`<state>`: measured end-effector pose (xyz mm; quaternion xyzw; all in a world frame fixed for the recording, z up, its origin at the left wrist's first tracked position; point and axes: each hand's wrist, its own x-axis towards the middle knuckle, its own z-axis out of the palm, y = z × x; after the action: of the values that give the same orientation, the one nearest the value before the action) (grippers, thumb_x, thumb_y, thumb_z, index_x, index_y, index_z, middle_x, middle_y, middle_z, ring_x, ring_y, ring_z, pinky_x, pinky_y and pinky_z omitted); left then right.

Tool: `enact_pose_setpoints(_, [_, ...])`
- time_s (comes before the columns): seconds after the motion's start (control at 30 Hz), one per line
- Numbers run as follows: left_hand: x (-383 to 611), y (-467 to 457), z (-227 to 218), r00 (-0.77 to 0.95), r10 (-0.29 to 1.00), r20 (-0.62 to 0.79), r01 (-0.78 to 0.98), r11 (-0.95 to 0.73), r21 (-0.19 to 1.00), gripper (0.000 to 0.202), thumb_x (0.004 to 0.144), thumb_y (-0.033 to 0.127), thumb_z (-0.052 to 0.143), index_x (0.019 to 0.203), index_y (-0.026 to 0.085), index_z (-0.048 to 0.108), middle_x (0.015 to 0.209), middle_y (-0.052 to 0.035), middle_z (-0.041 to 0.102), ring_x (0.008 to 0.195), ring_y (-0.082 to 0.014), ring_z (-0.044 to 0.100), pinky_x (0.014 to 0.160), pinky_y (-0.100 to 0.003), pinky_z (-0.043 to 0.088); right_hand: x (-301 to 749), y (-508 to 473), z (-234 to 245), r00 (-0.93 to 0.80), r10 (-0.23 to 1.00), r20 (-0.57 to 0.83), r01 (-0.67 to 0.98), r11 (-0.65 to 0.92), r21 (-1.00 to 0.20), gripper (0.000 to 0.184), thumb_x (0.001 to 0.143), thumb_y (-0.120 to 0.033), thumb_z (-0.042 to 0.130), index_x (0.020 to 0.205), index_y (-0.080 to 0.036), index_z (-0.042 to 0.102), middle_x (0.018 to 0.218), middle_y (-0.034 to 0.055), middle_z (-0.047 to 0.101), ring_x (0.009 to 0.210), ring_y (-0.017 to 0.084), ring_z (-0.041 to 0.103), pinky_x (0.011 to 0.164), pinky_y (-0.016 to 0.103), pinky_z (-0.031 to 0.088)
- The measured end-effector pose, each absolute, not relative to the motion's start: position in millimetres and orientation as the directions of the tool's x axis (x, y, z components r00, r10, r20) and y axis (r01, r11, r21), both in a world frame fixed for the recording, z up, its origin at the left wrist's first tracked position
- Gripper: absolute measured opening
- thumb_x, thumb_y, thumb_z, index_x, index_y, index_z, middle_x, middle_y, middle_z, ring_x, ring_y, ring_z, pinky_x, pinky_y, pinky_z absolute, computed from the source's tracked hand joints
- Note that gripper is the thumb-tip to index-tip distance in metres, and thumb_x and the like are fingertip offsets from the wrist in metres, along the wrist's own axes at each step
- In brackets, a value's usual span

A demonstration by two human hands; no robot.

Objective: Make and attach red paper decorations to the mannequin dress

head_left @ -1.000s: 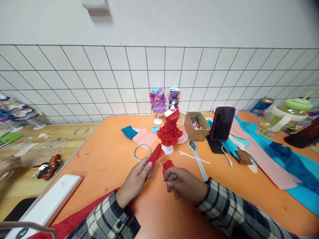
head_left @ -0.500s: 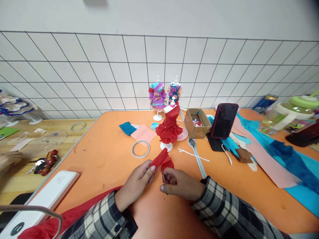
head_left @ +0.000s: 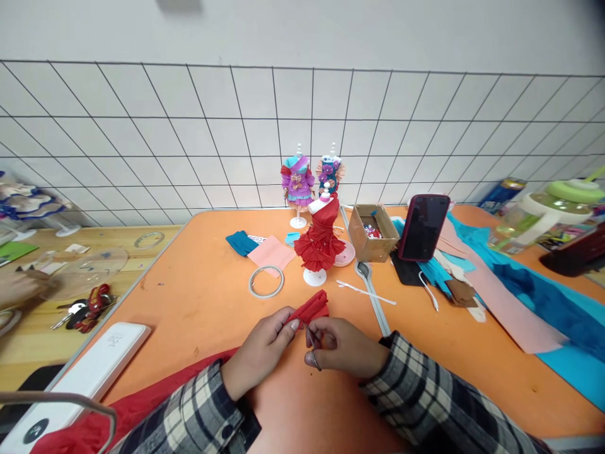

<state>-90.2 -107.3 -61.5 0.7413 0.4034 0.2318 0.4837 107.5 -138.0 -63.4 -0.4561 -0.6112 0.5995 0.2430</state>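
Note:
My left hand point(head_left: 262, 350) pinches a folded piece of red crepe paper point(head_left: 312, 308) low over the orange table point(head_left: 203, 296). My right hand point(head_left: 343, 347) is closed close beside it, holding small scissors point(head_left: 312, 353) with a finger through the metal loop, and touching the same paper. Just beyond stands a small mannequin in a red paper dress point(head_left: 321, 239).
Behind are two more dressed mannequins point(head_left: 299, 183), a tape ring point(head_left: 267, 280), pink and blue paper pieces point(head_left: 271, 254), a cardboard box point(head_left: 373, 232), a phone point(head_left: 423, 227), and long paper strips point(head_left: 510, 296) at right. A white case point(head_left: 89, 372) and keys point(head_left: 87, 309) lie left; another person's hand point(head_left: 19, 287) is there.
My hands have come together and the red paper, held up and apart before, is now folded down between them. The scissors turned so the loop hangs below my right hand.

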Motion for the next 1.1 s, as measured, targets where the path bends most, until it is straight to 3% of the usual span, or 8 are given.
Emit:
enact_pose_setpoints(0.27, [-91,-107,-67,0.527,0.843,-0.110,0.166,0.024,0.986,0.042,0.092,0.055,0.047,0.075,0.017,0.050,0.062,0.0054,0.037,0.057,-0.0107,0.035,0.055,-0.023,0.032,103,-138,-71,-0.503,0.836,-0.218,0.079,-0.207,-0.975,0.016,0.071,-0.023,0.071,0.080,-0.014,0.060,0.057,-0.0077,0.046,0.049,0.006,0.039,0.048,0.019,0.030])
enact_pose_setpoints(0.47, [-90,-108,-63,0.619,0.774,-0.133,0.159,0.043,0.986,0.045,0.091,0.055,0.049,0.076,0.013,0.058,0.066,0.0006,0.051,0.058,-0.0110,0.039,0.055,-0.024,0.031,103,-143,-74,-0.529,0.824,-0.205,0.115,-0.169,-0.979,0.024,0.070,-0.027,0.073,0.087,-0.015,0.062,0.061,-0.0073,0.047,0.049,0.005,0.035,0.044,0.018,0.024])
enact_pose_setpoints(0.67, [-92,-108,-66,0.541,0.832,-0.125,0.115,0.074,0.991,0.043,0.088,0.055,0.054,0.071,0.015,0.054,0.059,0.0056,0.039,0.054,-0.0096,0.034,0.052,-0.023,0.028,101,-143,-70,-0.513,0.828,-0.226,0.028,-0.247,-0.969,0.012,0.072,-0.023,0.067,0.077,-0.014,0.060,0.057,-0.0053,0.050,0.053,0.007,0.044,0.051,0.020,0.033])
enact_pose_setpoints(0.8, [-93,-107,-64,0.593,0.790,-0.155,0.142,0.087,0.986,0.044,0.088,0.054,0.054,0.070,0.014,0.055,0.059,0.0049,0.040,0.053,-0.0091,0.033,0.051,-0.023,0.026,99,-144,-71,-0.508,0.828,-0.238,0.033,-0.257,-0.966,0.022,0.070,-0.028,0.072,0.084,-0.014,0.062,0.057,-0.0073,0.046,0.050,0.006,0.038,0.048,0.020,0.029])
enact_pose_setpoints(0.97, [-92,-107,-62,0.597,0.785,-0.167,0.078,0.150,0.986,0.045,0.084,0.056,0.059,0.065,0.016,0.050,0.052,0.0080,0.033,0.048,-0.0076,0.027,0.047,-0.022,0.021,99,-144,-70,-0.517,0.822,-0.240,-0.007,-0.285,-0.958,0.021,0.071,-0.030,0.072,0.078,-0.013,0.062,0.057,-0.0050,0.050,0.053,0.007,0.044,0.052,0.021,0.033])
enact_pose_setpoints(1.1, [-93,-106,-62,0.641,0.740,-0.202,0.109,0.174,0.979,0.046,0.084,0.057,0.058,0.072,0.013,0.058,0.057,0.0045,0.043,0.049,-0.0074,0.030,0.047,-0.022,0.021,100,-144,-68,-0.539,0.819,-0.197,-0.047,-0.263,-0.964,0.029,0.068,-0.033,0.076,0.085,-0.013,0.063,0.058,-0.0084,0.042,0.050,0.005,0.036,0.049,0.020,0.029])
